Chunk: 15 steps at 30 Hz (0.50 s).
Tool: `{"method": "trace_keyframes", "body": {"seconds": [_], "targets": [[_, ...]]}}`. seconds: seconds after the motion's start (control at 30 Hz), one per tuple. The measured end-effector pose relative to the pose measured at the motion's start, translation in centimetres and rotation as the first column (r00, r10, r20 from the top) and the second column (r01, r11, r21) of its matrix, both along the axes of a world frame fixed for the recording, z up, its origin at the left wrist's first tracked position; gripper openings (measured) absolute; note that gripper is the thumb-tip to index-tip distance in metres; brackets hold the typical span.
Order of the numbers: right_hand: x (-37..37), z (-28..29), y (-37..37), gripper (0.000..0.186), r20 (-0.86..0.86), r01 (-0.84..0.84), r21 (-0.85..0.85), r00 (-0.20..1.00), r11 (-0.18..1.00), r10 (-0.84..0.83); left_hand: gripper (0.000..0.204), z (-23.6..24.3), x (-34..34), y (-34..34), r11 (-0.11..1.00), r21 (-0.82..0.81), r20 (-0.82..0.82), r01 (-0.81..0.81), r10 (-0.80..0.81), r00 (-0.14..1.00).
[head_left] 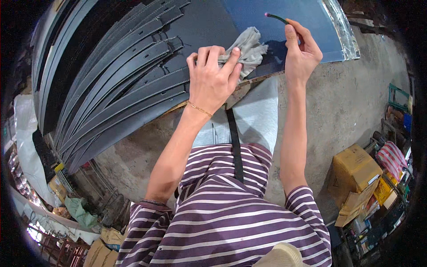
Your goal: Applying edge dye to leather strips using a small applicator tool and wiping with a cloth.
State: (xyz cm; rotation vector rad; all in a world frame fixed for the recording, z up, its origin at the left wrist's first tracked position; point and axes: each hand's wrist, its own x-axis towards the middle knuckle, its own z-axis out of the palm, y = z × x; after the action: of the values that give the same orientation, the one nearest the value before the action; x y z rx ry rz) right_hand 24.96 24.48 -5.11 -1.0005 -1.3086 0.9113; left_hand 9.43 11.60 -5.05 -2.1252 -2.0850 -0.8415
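Observation:
My left hand [211,76] is closed on a crumpled grey rag [251,48], pressing it against the dark tabletop near the edge. The rag's loose end spreads out to the right of my fingers. Farther right, my right hand [304,54] pinches a thin, dark, slightly curved stick [276,18] between thumb and fingers. Its pinkish-white tip points left, raised over the blue part of the surface; I cannot make out its exact kind. Left of the rag lie many long dark grey strips [129,84] with stitched-looking edges, fanned out in layers, their ends close to my left hand.
The work table's blue surface [302,9] ends at the right in a shiny, film-wrapped edge [344,29]. Concrete floor [347,102] shows beyond it. Cardboard boxes [356,171] and a red-striped bag [391,156] stand at the right. A green sack [82,212] lies at lower left.

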Motion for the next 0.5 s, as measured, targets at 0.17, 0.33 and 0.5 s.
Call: {"method": "trace_keyframes", "body": {"seconds": [0.17,0.33,0.5], "targets": [[0.1,-0.3,0.4,0.015,-0.101,-0.096,-0.027,0.991,0.995,0.093,0.028,-0.1,-0.2,0.2,0.989,0.143,0.075,0.031,-0.042,0.996],[1.6,1.4,-1.1,0.021,-0.080,-0.057,-0.153,0.996,0.986,0.046,0.024,-0.8,-1.0,-0.8,0.933,0.258,0.509,-0.253,0.091,0.856],[7.2,3.5,-3.9,0.026,0.249,0.172,0.070,0.951,0.983,-0.184,0.029,0.2,-3.5,-2.9,0.956,0.192,0.234,-0.222,0.175,0.956]]}}
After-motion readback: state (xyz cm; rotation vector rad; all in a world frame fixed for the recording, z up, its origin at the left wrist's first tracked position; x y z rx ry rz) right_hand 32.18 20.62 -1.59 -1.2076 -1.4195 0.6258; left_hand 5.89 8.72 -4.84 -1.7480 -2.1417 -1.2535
